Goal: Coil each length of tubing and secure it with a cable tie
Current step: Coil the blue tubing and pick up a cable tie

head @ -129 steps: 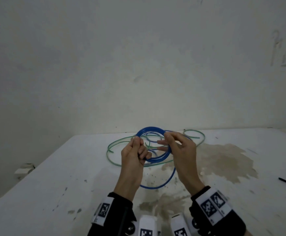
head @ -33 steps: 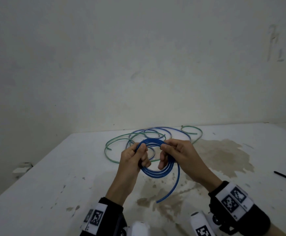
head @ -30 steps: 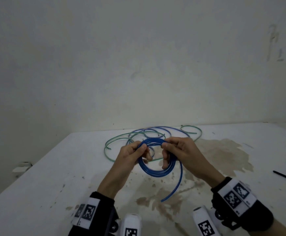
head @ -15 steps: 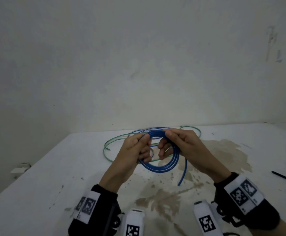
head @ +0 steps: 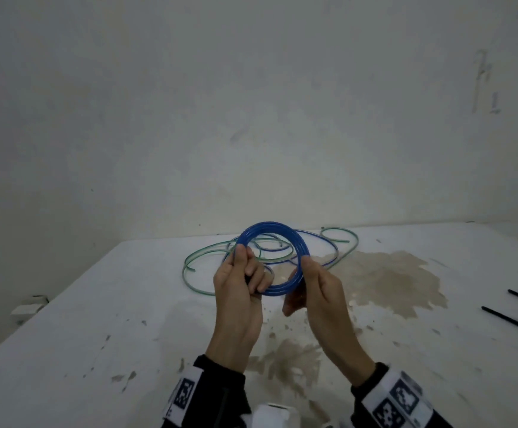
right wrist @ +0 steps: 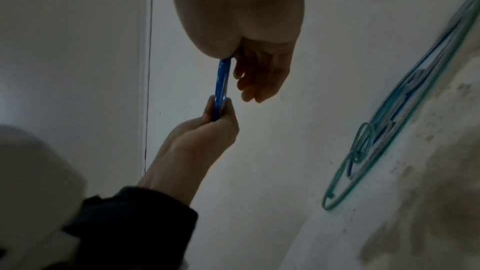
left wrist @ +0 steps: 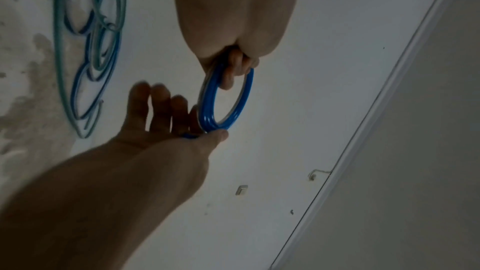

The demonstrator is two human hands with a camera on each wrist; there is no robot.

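A blue tubing coil [head: 270,224] of several turns is held upright above the table between both hands. My left hand [head: 243,267] grips its left side with curled fingers; in the left wrist view these fingers [left wrist: 233,73] pass through the coil [left wrist: 206,110]. My right hand [head: 305,268] pinches the right side between thumb and forefinger, the other fingers [left wrist: 161,106] stretched out. From the right wrist the coil [right wrist: 222,81] shows edge-on, with the left hand [right wrist: 217,118] gripping its end. No loose tail hangs from it.
Loose green tubing [head: 202,251] and thin blue tubing [head: 328,264] lie tangled on the white table [head: 97,335] behind the hands. Black cable ties [head: 510,319] lie at the right edge. A brown stain [head: 390,279] spreads right of centre. A wall stands close behind.
The blue tail that hung below the coil has been wound in. The coil has risen and now faces me as a full ring, with the hands further apart.
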